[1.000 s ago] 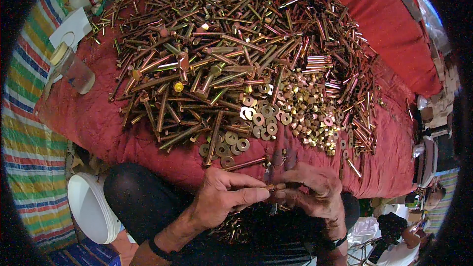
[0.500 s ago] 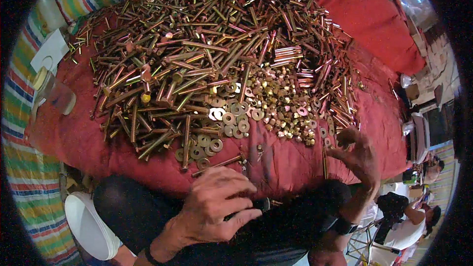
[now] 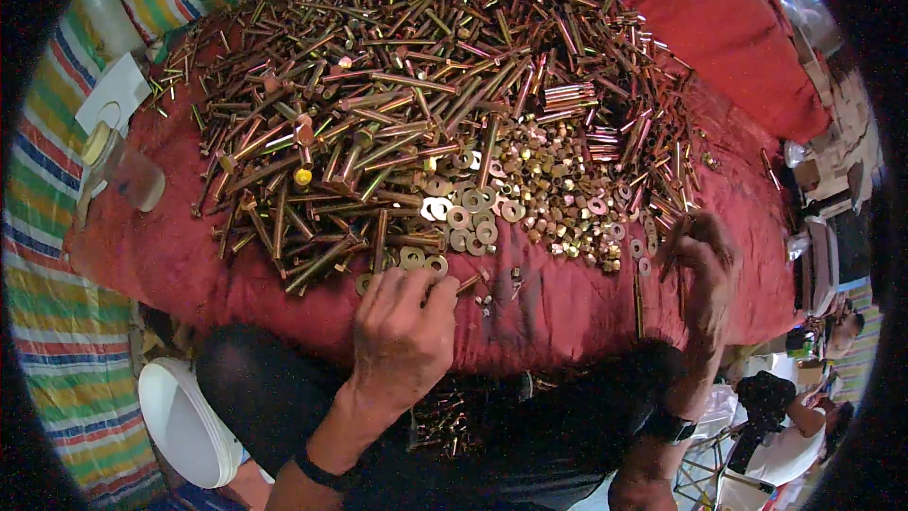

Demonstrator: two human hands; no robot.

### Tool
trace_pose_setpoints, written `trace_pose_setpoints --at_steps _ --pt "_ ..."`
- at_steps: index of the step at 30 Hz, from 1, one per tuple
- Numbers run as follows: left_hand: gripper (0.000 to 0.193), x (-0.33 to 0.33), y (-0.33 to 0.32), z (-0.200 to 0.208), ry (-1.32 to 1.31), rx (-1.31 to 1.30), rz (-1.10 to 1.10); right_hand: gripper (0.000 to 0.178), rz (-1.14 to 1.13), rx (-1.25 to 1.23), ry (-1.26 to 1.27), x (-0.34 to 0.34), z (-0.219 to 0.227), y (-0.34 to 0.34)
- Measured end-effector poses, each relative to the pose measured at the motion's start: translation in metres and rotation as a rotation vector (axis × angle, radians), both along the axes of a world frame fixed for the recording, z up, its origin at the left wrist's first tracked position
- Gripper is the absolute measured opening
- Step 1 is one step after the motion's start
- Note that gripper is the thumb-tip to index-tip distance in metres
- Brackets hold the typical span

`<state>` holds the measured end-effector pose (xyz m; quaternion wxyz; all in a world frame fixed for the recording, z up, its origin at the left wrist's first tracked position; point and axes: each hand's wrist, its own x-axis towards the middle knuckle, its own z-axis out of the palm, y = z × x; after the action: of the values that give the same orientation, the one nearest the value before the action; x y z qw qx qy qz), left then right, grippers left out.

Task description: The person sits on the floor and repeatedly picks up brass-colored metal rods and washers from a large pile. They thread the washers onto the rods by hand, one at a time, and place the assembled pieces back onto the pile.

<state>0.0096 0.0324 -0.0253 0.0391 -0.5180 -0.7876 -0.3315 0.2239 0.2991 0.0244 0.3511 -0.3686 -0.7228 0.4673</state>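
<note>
Coppery bolt [image 3: 470,282] at my left hand [image 3: 405,326].
Slender, it juts past my curled grip, over red cloth [image 3: 558,317]; my right hand [image 3: 705,260] bends beside the pile [image 3: 378,85]. Whether either clasps anything, I cannot tell.

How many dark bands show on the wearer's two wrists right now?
2: one dark band at the wrist of the left hand, a second dark band at that of the right hand. Others beyond the lower edge would be hidden.

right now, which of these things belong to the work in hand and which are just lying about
Apparently in the work:
- bolts, by the left hand
- washers, some near the right hand
- nuts

Seemingly just lying about:
- jar
- paper
- white bucket
</note>
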Motion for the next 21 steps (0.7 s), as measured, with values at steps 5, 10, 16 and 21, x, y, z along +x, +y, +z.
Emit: trace_pose_setpoints --at_steps 5,10,16,21 --pt "0.02 0.004 -0.006 0.01 -0.937 0.394 0.101 0.02 0.333 -0.279 -0.071 -0.058 -0.002 -0.066" --pt "0.016 0.006 -0.014 0.005 -0.567 0.196 0.089 0.022 0.433 0.254 -0.212 -0.103 -0.028 -0.084" --pt "0.016 0.007 -0.026 0.006 -0.307 -0.002 0.079 0.029 0.481 0.525 -0.36 -0.119 -0.047 -0.08" --pt "0.014 0.006 -0.025 0.015 -0.657 0.048 0.175 0.023 0.511 0.385 -0.308 -0.115 -0.043 -0.074"
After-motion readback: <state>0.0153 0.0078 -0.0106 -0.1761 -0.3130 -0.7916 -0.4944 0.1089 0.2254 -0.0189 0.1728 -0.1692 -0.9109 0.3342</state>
